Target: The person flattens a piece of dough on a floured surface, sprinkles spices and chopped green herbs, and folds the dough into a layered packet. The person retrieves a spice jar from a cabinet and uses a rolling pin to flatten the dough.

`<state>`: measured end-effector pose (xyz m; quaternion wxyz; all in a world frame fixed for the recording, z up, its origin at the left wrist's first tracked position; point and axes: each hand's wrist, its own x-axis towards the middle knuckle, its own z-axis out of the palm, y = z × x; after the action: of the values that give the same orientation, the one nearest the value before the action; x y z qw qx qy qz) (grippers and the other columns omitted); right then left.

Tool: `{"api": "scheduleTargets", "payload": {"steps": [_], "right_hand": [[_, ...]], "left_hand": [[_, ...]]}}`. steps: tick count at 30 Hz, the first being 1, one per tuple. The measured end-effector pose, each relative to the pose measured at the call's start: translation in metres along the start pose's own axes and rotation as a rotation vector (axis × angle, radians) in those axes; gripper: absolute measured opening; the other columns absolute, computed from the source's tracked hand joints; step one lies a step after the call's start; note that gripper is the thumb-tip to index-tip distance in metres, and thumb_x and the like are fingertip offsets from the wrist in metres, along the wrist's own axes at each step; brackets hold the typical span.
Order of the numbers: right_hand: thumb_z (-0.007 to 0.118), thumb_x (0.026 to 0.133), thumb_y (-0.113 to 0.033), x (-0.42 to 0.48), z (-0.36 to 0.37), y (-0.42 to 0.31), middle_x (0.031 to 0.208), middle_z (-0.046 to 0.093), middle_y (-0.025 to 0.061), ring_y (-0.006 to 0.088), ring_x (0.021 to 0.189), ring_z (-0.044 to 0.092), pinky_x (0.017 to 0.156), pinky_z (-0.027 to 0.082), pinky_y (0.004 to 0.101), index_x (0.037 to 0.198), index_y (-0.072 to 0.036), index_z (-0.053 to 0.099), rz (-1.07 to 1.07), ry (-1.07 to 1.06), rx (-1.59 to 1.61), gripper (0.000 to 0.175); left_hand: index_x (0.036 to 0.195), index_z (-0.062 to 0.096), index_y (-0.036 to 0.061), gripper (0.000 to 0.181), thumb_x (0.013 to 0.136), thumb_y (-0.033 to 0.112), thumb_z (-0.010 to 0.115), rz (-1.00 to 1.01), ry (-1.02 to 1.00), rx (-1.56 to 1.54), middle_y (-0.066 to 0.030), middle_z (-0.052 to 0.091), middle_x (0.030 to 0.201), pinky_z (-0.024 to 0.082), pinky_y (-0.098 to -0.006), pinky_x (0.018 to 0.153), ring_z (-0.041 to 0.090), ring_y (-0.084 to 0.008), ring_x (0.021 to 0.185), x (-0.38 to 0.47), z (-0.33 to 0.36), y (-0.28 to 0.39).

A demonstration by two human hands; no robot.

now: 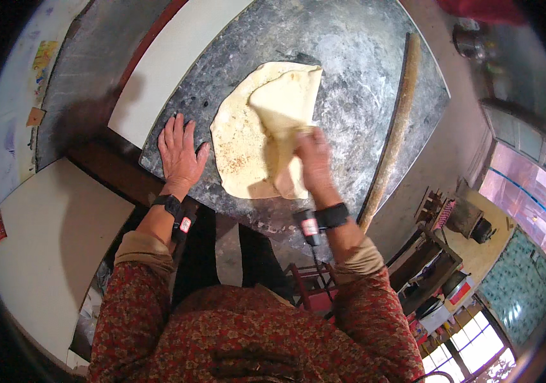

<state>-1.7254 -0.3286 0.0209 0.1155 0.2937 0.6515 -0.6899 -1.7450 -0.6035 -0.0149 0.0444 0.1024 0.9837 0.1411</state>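
Note:
A flat sheet of dough (239, 143) lies on a grey, flour-dusted board (349, 81). Its right side is turned over into a pale flap (285, 98), and reddish-brown specks dot the uncovered surface on the left. My right hand (313, 158) is curled at the folded right edge and grips dough there; motion blurs the fingers. Palm down on the board, just left of the dough, rests my left hand (179, 151), its fingers slightly apart and nothing in it. A long wooden rolling pin (400, 119) lies along the board's right side, apart from both hands.
Beyond the board's left edge shows a white surface (131, 107). A red stool (316, 292) stands below the near edge. At right are a wooden shelf unit (426, 263) with pots and a wall with windows (479, 340). Each wrist wears a black strap with a small device.

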Motion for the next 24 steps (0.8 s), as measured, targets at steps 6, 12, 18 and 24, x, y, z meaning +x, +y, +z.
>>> {"api": "scheduleTargets", "payload": {"steps": [6,12,18,24], "right_hand": [[0.052,0.091,-0.02,-0.016,-0.144,-0.006,0.104,0.057,0.0071,0.018,0.094,0.056,0.079,0.047,0.0339,0.11,-0.005,0.05,-0.011,0.544,0.194,0.023],[0.054,0.089,-0.009,-0.011,-0.117,-0.01,0.115,0.057,0.0158,0.0245,0.105,0.056,0.091,0.043,0.0346,0.119,0.004,0.049,-0.367,0.452,-0.724,0.034],[0.062,0.081,-0.013,0.091,0.02,-0.059,0.116,0.056,0.0179,0.0348,0.108,0.053,0.092,0.041,0.0419,0.118,-0.006,0.053,-0.93,-0.032,-1.062,0.039],[0.06,0.079,-0.021,0.12,0.06,-0.072,0.101,0.059,0.01,0.0292,0.097,0.056,0.084,0.039,0.0434,0.113,-0.012,0.057,-0.812,-0.107,-1.529,0.035]], "left_hand": [[0.127,0.042,0.0037,0.059,0.078,0.029,0.064,0.027,0.027,-0.006,-0.0189,0.032,0.141,0.019,-0.0511,0.106,0.025,-0.036,0.132,-0.001,0.004,-0.003],[0.129,0.04,0.0037,0.06,0.079,0.028,0.064,0.008,-0.007,-0.011,-0.0195,0.03,0.142,0.018,-0.0523,0.106,0.024,-0.0367,0.132,0.0,0.003,-0.002],[0.126,0.044,0.0039,0.059,0.078,0.031,0.064,-0.016,-0.025,0.002,-0.0182,0.032,0.141,0.017,-0.0501,0.108,0.024,-0.0348,0.132,0.0,0.001,-0.001],[0.126,0.044,0.0043,0.059,0.077,0.03,0.065,-0.01,-0.014,-0.005,-0.0183,0.032,0.141,0.017,-0.0489,0.107,0.025,-0.0345,0.132,0.0,0.001,-0.001]]}}
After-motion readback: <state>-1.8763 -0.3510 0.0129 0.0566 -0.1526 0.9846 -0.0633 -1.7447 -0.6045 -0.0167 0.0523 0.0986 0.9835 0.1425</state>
